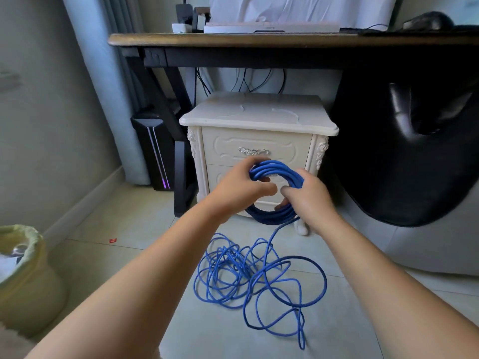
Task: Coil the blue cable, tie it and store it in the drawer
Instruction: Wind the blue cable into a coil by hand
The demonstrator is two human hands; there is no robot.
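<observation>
A blue cable (274,170) is partly wound into a round coil held up in front of the cream nightstand (259,117). My left hand (238,187) grips the coil's upper left side. My right hand (308,193) grips its right side, fingers curled round the strands. From the coil's bottom a strand drops to a loose tangle of the same cable on the floor tiles. The nightstand's top drawer (223,149), with a silver handle (254,151), is closed behind the coil.
A dark wooden desk (233,38) stands over the nightstand, wires hanging behind. A black chair (404,156) is at the right, a computer tower (155,154) at the left, and a lined waste bin (23,275) at the lower left.
</observation>
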